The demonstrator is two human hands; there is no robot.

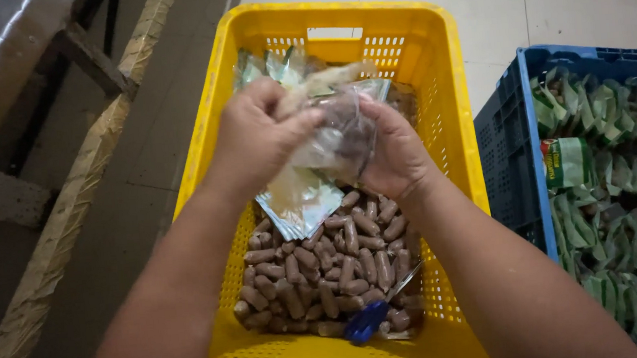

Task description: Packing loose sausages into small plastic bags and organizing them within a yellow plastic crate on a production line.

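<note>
Overhead, both hands [254, 142] hold a clear pouch [338, 135] upright, mouth upward.

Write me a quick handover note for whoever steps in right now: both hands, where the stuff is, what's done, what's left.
Left hand and right hand: both grip one clear plastic pouch of brown pieces, held over the yellow crate.
Crate: a loose heap of brown sausage-like pieces, a stack of flat pouches, blue-handled scissors at the near end.
Done: the blue crate to the right holds many green packs.
Left: the loose heap is still large; whether the held pouch is sealed cannot be told.
</note>
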